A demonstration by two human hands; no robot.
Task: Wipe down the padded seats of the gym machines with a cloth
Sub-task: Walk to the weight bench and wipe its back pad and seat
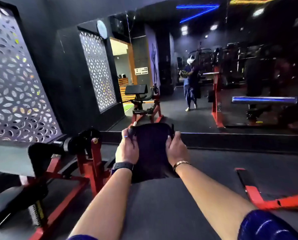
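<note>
Both hands are out front, left hand (127,150) and right hand (176,149) each gripping one side of the dark cloth (151,149). It's stretched in mid-air, not on any pad yet. What looks like the nearest padded seat (7,200) sits low on the left, on the red machine (91,163). I'd fold the cloth flat first, then wipe in long overlapping strokes.

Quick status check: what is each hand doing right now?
Left hand: closed, gripping the left edge of the dark cloth.
Right hand: closed, gripping the cloth's right edge.
</note>
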